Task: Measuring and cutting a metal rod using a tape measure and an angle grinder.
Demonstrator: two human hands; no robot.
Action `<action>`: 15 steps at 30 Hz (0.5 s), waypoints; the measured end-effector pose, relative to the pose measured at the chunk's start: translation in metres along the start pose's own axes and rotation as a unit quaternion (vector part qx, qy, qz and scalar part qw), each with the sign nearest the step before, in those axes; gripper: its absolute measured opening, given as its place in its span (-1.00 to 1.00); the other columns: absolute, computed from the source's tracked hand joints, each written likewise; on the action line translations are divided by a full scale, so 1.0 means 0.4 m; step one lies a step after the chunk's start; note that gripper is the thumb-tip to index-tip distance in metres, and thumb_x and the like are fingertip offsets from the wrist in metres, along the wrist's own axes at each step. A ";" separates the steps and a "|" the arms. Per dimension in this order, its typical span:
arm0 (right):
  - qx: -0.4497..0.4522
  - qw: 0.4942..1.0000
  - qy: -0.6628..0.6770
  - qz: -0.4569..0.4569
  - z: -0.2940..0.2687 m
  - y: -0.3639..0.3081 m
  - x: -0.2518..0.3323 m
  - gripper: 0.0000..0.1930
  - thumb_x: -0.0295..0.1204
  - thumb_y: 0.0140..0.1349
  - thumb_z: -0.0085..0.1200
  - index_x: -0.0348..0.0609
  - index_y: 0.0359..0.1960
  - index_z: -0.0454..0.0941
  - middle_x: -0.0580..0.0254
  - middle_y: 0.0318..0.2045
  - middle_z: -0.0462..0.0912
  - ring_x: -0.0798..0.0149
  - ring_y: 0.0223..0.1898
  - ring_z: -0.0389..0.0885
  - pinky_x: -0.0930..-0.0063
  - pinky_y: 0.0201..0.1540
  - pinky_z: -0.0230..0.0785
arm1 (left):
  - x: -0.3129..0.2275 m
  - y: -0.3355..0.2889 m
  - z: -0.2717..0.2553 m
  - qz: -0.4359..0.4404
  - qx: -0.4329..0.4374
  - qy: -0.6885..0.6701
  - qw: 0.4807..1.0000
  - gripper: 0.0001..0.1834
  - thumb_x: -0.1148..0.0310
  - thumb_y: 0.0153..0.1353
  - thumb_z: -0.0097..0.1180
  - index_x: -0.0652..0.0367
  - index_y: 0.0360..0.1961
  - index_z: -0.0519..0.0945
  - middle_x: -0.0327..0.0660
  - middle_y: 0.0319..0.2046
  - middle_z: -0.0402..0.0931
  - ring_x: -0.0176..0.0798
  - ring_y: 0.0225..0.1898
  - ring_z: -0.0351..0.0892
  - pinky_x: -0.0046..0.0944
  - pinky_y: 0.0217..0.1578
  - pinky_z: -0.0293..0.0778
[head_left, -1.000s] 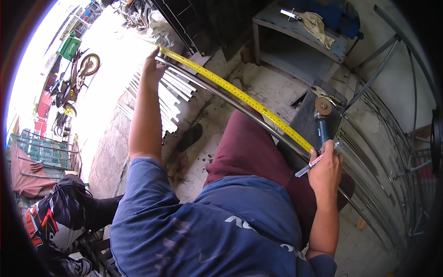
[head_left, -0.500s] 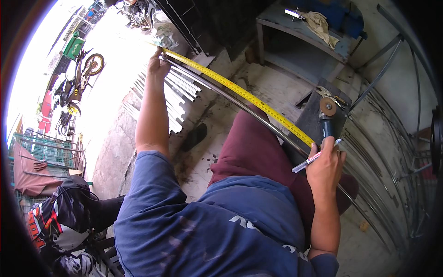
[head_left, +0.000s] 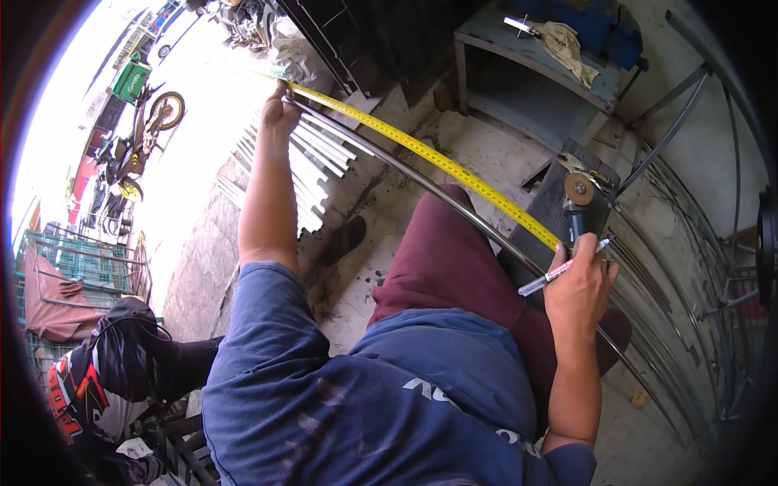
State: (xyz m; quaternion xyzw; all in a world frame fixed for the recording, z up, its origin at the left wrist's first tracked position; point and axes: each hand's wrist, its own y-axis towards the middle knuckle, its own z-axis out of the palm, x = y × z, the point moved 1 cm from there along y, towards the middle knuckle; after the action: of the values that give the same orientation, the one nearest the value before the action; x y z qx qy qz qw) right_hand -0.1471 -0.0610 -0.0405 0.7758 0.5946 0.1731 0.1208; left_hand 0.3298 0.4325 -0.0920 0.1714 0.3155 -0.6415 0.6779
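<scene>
A yellow tape measure blade [head_left: 442,161] stretches between my hands, bowed slightly along its length. Below it, almost parallel, runs a long thin metal tube [head_left: 421,180], which crosses over my thigh. My left hand [head_left: 279,113], at the far end, is closed on the blade and sits at the tube's end. My right hand [head_left: 577,283] is closed around a white marker pen [head_left: 559,275]; its thumb and finger are at the near end of the blade. Whether the tape's case is in that palm is hidden. An angle grinder [head_left: 577,202] with a round disc lies just beyond my right hand.
The grinder rests on a dark low bench [head_left: 539,215]. A metal worktable [head_left: 535,69] with a cloth and a blue vise stands at the far right. Pale metal lengths [head_left: 316,158] lie on the floor near my left hand; long curved bars [head_left: 673,324] line the right.
My right hand has shifted slightly up and to the right with the marker. The tape blade now bows more. My left hand stays nearly where it was.
</scene>
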 end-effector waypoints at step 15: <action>0.102 0.991 0.056 0.064 0.036 -0.036 -0.059 -0.66 -0.35 0.33 0.28 -0.16 -0.09 0.35 -0.10 -0.27 0.67 -0.16 -0.14 0.67 -0.11 0.01 0.31 | 0.073 -0.106 0.047 -0.045 -0.016 0.120 0.992 -0.60 0.17 0.56 0.08 0.37 0.10 0.50 0.03 0.03 0.56 0.06 0.12 0.57 0.23 0.36 0.40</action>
State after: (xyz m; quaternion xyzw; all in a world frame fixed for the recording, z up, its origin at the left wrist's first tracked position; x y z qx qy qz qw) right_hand -0.1594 -0.0799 -0.0624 0.8098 0.5640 0.1619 -0.0041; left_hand 0.2915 0.3933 -0.0895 0.2217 0.4124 -0.6409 0.6083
